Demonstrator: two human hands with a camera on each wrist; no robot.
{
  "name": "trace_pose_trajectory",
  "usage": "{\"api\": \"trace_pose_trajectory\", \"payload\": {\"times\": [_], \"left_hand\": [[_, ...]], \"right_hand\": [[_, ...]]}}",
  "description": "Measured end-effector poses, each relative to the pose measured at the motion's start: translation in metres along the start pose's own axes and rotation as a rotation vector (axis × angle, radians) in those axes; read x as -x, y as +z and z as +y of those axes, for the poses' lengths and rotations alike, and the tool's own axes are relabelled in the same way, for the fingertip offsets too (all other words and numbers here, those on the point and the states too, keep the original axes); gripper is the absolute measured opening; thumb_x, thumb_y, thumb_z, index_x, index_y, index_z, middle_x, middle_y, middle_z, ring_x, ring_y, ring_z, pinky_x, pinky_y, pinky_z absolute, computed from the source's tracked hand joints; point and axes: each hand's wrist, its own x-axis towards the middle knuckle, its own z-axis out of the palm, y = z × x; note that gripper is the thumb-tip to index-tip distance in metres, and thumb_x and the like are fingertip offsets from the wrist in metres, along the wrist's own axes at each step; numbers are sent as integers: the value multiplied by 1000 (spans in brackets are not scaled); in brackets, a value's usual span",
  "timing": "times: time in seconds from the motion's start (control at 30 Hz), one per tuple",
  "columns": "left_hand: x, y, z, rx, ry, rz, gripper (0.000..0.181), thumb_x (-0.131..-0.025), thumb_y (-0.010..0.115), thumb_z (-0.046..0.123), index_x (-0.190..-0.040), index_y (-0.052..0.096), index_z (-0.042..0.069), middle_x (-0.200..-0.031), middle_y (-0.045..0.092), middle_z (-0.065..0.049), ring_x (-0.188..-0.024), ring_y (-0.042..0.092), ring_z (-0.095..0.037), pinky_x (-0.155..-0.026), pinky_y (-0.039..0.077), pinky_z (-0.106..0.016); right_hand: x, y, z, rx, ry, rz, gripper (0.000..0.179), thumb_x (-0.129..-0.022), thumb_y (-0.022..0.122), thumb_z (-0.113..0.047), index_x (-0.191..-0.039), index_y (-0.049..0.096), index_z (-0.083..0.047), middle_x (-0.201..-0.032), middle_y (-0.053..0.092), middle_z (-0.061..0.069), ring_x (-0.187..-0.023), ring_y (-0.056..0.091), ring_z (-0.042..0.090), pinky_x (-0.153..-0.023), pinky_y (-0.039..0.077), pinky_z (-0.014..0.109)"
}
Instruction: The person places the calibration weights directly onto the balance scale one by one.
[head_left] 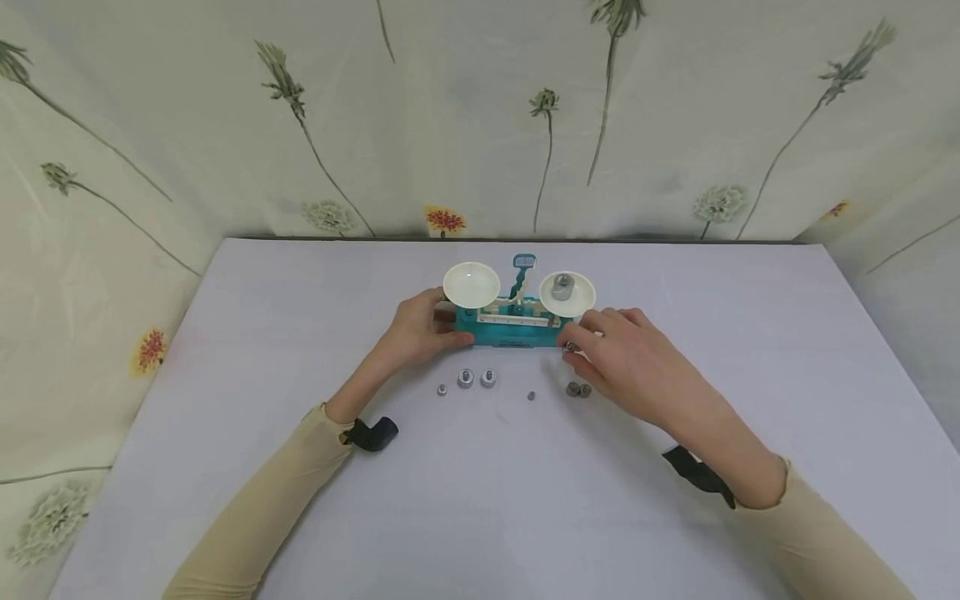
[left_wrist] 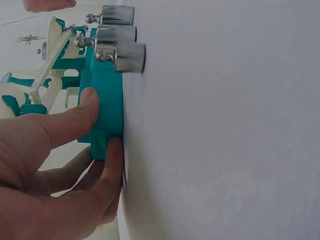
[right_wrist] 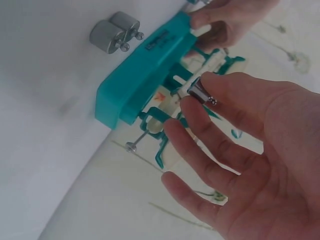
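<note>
A teal balance scale (head_left: 513,335) with two cream pans stands toward the back of the table. My left hand (head_left: 420,332) grips the left end of its base, thumb at the front and fingers round the end, as the left wrist view (left_wrist: 102,115) of the base confirms. My right hand (head_left: 630,362) pinches a small metal weight (right_wrist: 199,91) between thumb and index finger, just in front of the base's right end. On the right pan (head_left: 586,305) sits a larger metal weight (head_left: 562,287). Nothing lies on the left pan (head_left: 471,285).
In front of the scale, a small weight (head_left: 442,389) and two bigger weights (head_left: 466,379) stand at the left. A tiny weight (head_left: 532,396) is near the middle, and a pair of weights (head_left: 573,389) lies below my right hand. A flowered cloth (head_left: 465,117) hangs behind the table.
</note>
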Motion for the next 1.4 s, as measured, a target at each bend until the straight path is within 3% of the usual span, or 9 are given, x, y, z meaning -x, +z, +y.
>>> {"api": "trace_pose_trajectory", "payload": {"times": [0.67,0.9,1.13,1.4], "left_hand": [[1,-1,2,11,-7,-16,73,-92,88,18,-155,53,9,-149,65,-19,-130,71,-37,-114,57,-48],[1,-1,2,16,-1,-9,72,-91,88,17,-154,54,9,-148,65,-19,-129,72,-37,-113,58,-47],[1,-1,1,8,3,-4,71,-91,88,17,-153,55,8,-147,65,-19,-129,72,-37,-114,57,-47],[1,-1,2,0,8,-2,71,-91,89,18,-153,55,9,-148,66,-18,-129,72,-37,-115,56,-49]], "right_hand": [[-2,-7,3,-1,20,26,23,-97,81,-16,-119,75,-14,-101,74,7,-95,71,26,-99,57,55],[-4,-11,7,-2,16,80,27,-96,82,-15,-122,74,-13,-106,74,9,-95,71,28,-98,56,55],[-4,-12,10,3,4,120,25,-96,82,-13,-119,74,-13,-100,73,7,-93,69,27,-99,55,55],[-5,-14,11,7,23,129,22,-96,82,-15,-117,74,-14,-101,73,7,-91,69,26,-99,55,54]]}}
